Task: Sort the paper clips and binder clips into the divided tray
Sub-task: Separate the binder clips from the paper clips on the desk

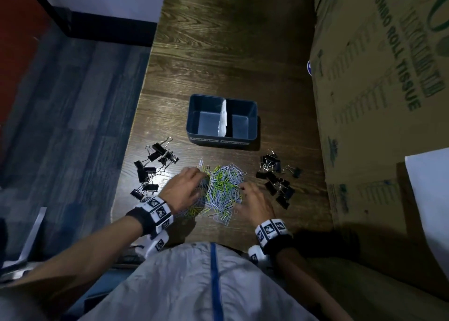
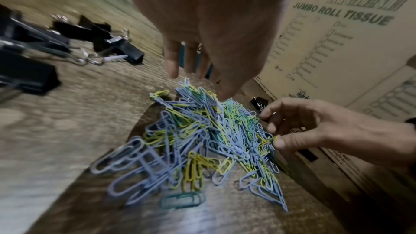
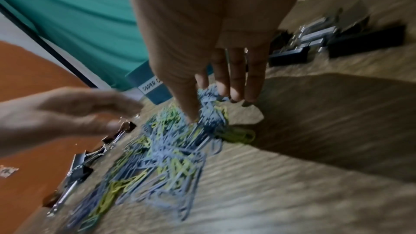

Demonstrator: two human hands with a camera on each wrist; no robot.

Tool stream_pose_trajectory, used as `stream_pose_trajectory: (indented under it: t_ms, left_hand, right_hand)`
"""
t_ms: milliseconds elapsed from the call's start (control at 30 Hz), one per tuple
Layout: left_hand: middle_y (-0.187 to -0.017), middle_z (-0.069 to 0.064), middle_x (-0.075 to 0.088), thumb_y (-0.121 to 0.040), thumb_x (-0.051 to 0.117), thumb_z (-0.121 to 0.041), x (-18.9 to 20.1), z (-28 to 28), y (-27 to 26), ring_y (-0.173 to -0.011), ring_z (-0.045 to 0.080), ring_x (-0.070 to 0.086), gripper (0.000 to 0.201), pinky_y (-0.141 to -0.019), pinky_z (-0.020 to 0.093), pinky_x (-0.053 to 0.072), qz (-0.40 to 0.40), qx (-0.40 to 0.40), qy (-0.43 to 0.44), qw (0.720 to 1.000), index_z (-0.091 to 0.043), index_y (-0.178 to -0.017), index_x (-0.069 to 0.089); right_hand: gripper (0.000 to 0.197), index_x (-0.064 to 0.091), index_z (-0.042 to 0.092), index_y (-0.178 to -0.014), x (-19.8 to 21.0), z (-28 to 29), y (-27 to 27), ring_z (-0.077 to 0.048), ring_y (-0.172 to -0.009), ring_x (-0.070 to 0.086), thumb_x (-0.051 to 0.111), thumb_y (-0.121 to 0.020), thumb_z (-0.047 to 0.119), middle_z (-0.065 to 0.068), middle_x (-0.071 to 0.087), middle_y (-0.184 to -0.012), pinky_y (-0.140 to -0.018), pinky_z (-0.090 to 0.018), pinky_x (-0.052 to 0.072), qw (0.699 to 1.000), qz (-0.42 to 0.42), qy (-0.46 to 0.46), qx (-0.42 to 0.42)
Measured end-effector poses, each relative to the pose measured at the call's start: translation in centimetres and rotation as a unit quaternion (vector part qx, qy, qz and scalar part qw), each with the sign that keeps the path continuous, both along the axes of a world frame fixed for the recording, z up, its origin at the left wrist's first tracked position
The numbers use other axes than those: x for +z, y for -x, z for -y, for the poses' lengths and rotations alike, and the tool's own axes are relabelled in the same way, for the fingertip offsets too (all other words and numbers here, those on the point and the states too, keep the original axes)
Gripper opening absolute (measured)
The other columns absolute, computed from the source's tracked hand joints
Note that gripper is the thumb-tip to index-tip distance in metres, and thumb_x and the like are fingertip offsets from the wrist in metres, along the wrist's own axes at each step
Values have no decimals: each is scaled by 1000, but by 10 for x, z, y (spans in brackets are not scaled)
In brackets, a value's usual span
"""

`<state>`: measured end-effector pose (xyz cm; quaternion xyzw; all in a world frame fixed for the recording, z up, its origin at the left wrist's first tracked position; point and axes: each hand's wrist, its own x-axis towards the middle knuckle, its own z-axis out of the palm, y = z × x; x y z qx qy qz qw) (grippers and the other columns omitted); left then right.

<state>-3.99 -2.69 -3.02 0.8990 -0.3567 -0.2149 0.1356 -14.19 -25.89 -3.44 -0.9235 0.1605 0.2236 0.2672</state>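
Observation:
A heap of blue, yellow and green paper clips (image 1: 222, 187) lies on the wooden table (image 1: 218, 41) in front of me. Beyond it stands the blue divided tray (image 1: 194, 116), both compartments showing bare floors. Black binder clips lie in two groups, one to the left (image 1: 153, 167) and one to the right (image 1: 277, 180). My left hand (image 1: 199, 182) reaches down with straight fingers, its tips touching the heap's far left edge (image 2: 198, 84). My right hand (image 1: 240, 198) digs into the heap's right side, thumb and curved fingers closing round a bunch of paper clips (image 3: 211, 108).
A large cardboard box (image 1: 376, 102) printed "JUMBO ROLL TISSUE" walls off the right side, close to the right binder clips. The table's left edge (image 1: 136, 131) drops to blue carpet just past the left binder clips. A white sheet (image 1: 427, 187) lies on the box.

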Motion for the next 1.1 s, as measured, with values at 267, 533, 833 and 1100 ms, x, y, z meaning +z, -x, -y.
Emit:
stream_pose_trajectory:
  t_ms: [267, 533, 833, 1100]
  left_hand:
    - [-102, 6, 61, -78, 65, -59, 6, -34, 15, -71, 18, 50, 70, -65, 29, 45, -40, -38, -235, 970, -14, -122, 36]
    - [-87, -2, 62, -81, 74, -19, -19, 0, 14, -77, 18, 59, 30, -69, 29, 49, -162, 51, -55, 984, -19, -94, 47]
    - [-119, -6, 48, -85, 68, -28, 15, -31, 4, -99, 11, 57, 38, -82, 32, 55, -98, 116, 96, 984, -25, -119, 51]
    - [-152, 20, -27, -47, 57, -90, -17, -12, 13, -143, 42, -13, 148, -115, 59, 9, -20, -35, -243, 969, -23, -143, -33]
  right_hand:
    - [40, 46, 16, -85, 1, -4, 12, -22, -88, 52, 76, -81, 43, -1, 49, -95, -81, -36, 45, 970, -138, 2, 202]
    - [25, 49, 22, -89, -22, -35, 1, -23, -74, 59, 70, -88, 35, 3, 56, -88, -64, -33, 51, 986, 33, 23, 162]
    - [34, 54, 31, -99, -25, 10, -1, -17, -89, 62, 80, -78, 37, 3, 61, -108, -73, -42, 59, 997, 61, -10, 34]
    - [141, -11, 37, -155, -12, 11, -28, -28, -150, -13, 89, -57, 51, -5, -24, -162, -117, -56, 10, 989, -64, 48, 121]
